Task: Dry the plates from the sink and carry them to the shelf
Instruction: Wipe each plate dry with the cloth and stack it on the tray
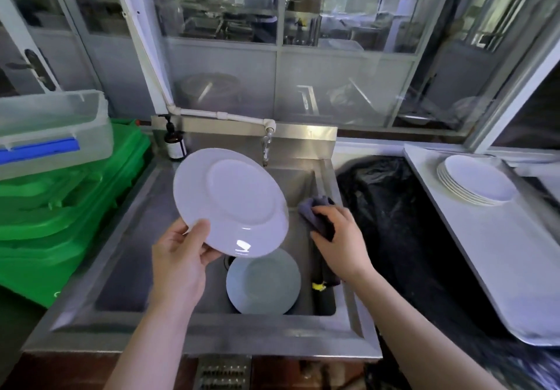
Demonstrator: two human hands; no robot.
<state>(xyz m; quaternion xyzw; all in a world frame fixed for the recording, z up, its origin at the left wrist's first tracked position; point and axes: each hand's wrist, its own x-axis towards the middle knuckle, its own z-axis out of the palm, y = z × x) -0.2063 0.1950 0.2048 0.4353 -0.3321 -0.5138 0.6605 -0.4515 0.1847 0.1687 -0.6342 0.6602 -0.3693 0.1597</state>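
Observation:
My left hand point(180, 253) grips the near rim of a white plate point(233, 198), held tilted above the steel sink point(127, 256) with its underside facing me. My right hand point(339, 238) is closed on a dark grey cloth point(316, 213) just right of that plate, a small gap between them. A second white plate point(263, 282) lies flat in the sink basin, partly under the held one. On the white shelf point(497, 256) to the right sits a stack of several white plates point(477, 179).
A tap point(267, 144) hangs over the basin's back, a brown pump bottle point(175, 144) beside it. Green crates point(66, 207) with a clear lidded box point(54, 128) on top stand left. A bin lined with a black bag point(391, 207) fills the gap between sink and shelf.

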